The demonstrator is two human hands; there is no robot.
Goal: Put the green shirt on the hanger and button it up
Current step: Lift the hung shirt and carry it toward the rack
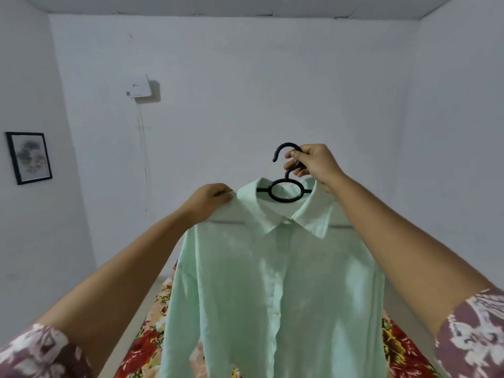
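Right hand [311, 162] grips the hanger [285, 190] by its hook, held high; left hand [210, 200] pinches the shirt [272, 282] at the shoulder; placket buttoned, hanging over the bed [144, 347].

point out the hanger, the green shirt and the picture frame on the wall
hanger [285, 199], head view, bottom of its black oval loop
green shirt [245, 282], head view, chest panel beside the placket
picture frame [29, 157], head view, middle of the picture
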